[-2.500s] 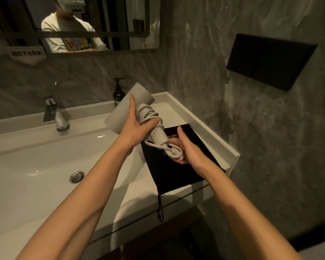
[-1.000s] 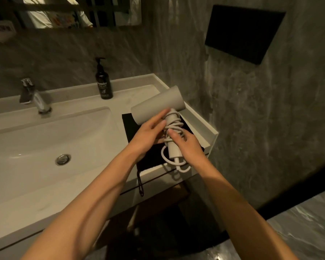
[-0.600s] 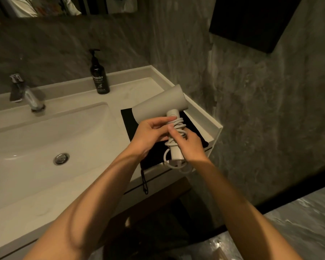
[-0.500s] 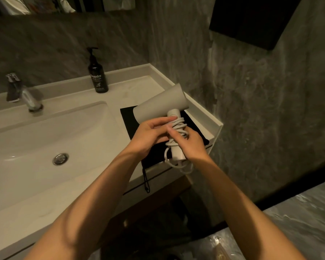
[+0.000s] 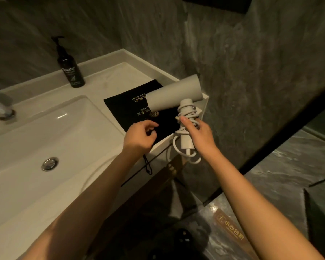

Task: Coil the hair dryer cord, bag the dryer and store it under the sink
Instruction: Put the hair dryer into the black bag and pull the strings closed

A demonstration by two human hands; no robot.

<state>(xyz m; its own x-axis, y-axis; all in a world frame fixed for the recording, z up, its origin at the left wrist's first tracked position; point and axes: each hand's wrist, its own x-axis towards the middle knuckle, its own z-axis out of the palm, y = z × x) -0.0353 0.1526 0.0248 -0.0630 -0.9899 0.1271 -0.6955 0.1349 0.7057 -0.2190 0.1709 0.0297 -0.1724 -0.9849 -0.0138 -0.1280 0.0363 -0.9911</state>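
Desk [image 5: 109, 77] fills the left and centre of the frame, pale and smooth, with the sink basin [image 5: 45, 132] sunk into it. Black bag [image 5: 135, 109] lies flat on the desk's right end at frame centre, its drawstring [image 5: 147, 167] hanging over the front edge; it looks like soft, limp cloth, so I judge its mouth needs two hands or a pinch at the hem to open. Hair dryer [image 5: 174, 96] sits right of centre, above the desk's corner, barrel pointing left over the bag. It looks rigid, smooth plastic, probably light but slick on the barrel; the handle, wrapped in cord [image 5: 188, 113], is the sure place to take hold. The cord is springy, and one loop droops below the handle, so the coil may loosen unless I keep it pinned.

My right hand [image 5: 199, 134] grips that handle, thumb pressing the wraps. My left hand [image 5: 141, 136] holds nothing, fingers loosely curled just above the bag's near edge.

Half a second ago both hands were together on the handle; now the left has let go and dropped toward the bag, and the dryer has swung right.
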